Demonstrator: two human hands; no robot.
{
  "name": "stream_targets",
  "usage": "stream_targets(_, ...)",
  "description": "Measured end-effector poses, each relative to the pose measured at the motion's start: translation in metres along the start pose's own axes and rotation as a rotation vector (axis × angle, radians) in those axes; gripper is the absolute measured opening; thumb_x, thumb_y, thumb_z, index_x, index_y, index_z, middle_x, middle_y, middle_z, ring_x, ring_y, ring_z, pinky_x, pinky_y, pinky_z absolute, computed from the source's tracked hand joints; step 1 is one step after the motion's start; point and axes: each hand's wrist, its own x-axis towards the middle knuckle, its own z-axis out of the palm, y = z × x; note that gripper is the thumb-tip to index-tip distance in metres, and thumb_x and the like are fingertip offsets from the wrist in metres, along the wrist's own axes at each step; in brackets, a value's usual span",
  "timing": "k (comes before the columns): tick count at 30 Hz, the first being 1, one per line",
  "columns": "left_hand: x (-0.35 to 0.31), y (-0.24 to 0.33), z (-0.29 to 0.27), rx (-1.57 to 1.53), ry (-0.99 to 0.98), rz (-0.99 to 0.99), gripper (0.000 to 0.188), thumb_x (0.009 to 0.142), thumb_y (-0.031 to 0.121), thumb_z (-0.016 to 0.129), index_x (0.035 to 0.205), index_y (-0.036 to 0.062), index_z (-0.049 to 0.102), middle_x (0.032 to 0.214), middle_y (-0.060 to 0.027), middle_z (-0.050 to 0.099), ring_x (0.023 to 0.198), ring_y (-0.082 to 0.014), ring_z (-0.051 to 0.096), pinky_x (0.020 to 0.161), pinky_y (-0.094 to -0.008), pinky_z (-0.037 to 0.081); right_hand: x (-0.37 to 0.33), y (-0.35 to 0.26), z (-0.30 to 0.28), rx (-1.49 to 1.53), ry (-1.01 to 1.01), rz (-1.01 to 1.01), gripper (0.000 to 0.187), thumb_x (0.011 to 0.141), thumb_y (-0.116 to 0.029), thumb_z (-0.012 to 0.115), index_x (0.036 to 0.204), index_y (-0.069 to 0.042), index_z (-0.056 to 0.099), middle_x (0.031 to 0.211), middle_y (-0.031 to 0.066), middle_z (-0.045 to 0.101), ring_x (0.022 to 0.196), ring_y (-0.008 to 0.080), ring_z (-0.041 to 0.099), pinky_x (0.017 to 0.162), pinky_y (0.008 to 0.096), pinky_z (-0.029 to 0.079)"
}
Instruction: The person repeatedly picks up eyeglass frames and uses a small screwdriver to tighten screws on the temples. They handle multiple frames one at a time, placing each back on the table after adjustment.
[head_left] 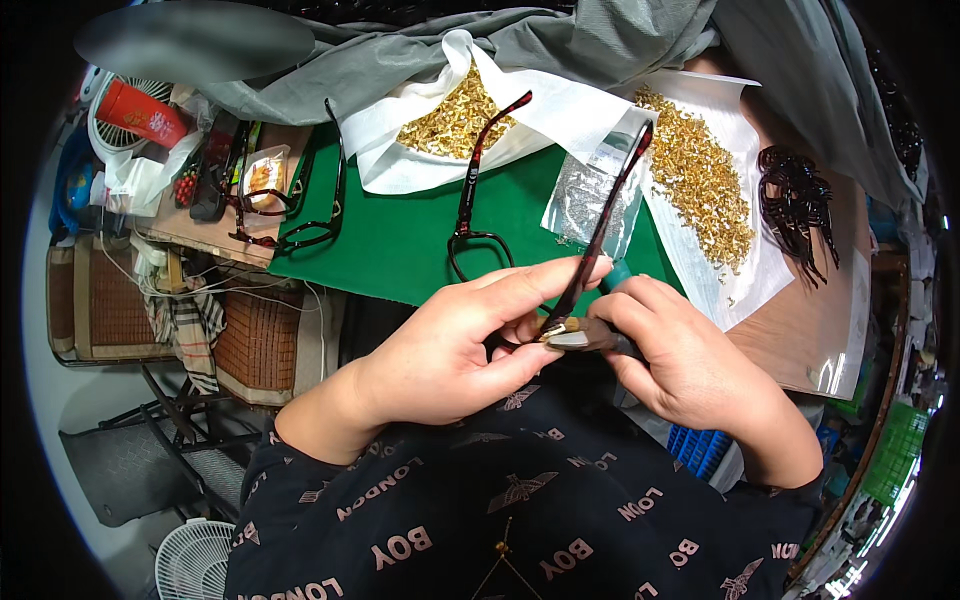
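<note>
My left hand (450, 350) is closed on a dark tortoiseshell eyeglass frame (466, 215). Its two temples point away from me, and one rim shows past my fingers. The right-hand temple (606, 215) rises between my hands, its hinge end near my left fingertips. My right hand (690, 355) is closed around a metal-jawed tool (590, 338) that looks like pliers, its flat tip against the hinge area. A teal piece (616, 274) shows above the right fingers; whether it belongs to the tool I cannot tell. Part of the frame is hidden behind my left hand.
A green mat (400, 240) covers the table. Gold metal parts lie in a left pile (455, 120) and a right pile (700, 185) on white sheets. Between them is a clear bag (590, 200) of tiny parts. Dark temples (795, 210) lie far right, more eyeglass frames (310, 235) left.
</note>
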Motion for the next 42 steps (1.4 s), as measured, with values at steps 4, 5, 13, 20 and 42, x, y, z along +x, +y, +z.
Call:
stream_targets(4,-0.001,-0.008,0.004,-0.027,0.042,0.105,0.063,0.079,-0.013,0.057,0.139,-0.0029,0.040,0.136,-0.0155,0.052,0.122,-0.0231,0.054,0.098,-0.0303,0.045,0.008,-0.005,0.005,-0.173,0.034,-0.043,0.027,0.075,-0.011,0.066,0.098,-0.004,0.054,0.083,0.0128,0.053,0.078,0.0324,0.056,0.070,0.0425,0.047)
stream_targets(5,-0.002,-0.006,0.001,0.031,0.031,0.101,0.063,0.079,-0.012,0.058,0.139,-0.0034,0.039,0.136,-0.0161,0.051,0.127,-0.0258,0.050,0.102,-0.0325,0.042,0.009,-0.004,0.007,-0.192,0.041,-0.045,0.027,0.073,-0.011,0.067,0.095,-0.005,0.054,0.082,0.0123,0.053,0.077,0.0323,0.057,0.069,0.0426,0.047)
stream_targets(13,-0.007,-0.001,0.006,0.153,0.049,0.103,0.064,0.079,-0.009,0.063,0.139,-0.0028,0.040,0.132,-0.0164,0.055,0.123,-0.0248,0.054,0.100,-0.0312,0.044,0.008,0.007,0.018,-0.161,0.073,-0.085,0.024,0.066,-0.014,0.072,0.082,-0.005,0.056,0.077,0.0113,0.056,0.073,0.0320,0.059,0.065,0.0423,0.050)
stream_targets(20,-0.006,-0.014,-0.009,0.408,0.089,0.457,0.057,0.083,0.006,0.067,0.134,-0.0025,0.045,0.113,-0.0166,0.063,0.098,-0.0268,0.063,0.084,-0.0293,0.051,-0.005,0.009,0.016,0.031,0.148,0.023,0.023,0.067,-0.002,0.063,0.090,-0.004,0.060,0.082,0.0139,0.055,0.087,0.0338,0.056,0.078,0.0435,0.046)
stream_targets(42,0.018,-0.055,-0.007,1.105,0.464,0.122,0.065,0.075,0.024,0.075,0.128,-0.0018,0.048,0.140,-0.0223,0.040,0.131,-0.0397,0.036,0.110,-0.0461,0.028,-0.025,0.138,-0.010,0.036,0.656,0.677,0.011,0.083,-0.011,0.062,0.086,-0.001,0.061,0.067,0.0103,0.058,0.062,0.0177,0.056,0.061,0.0308,0.045)
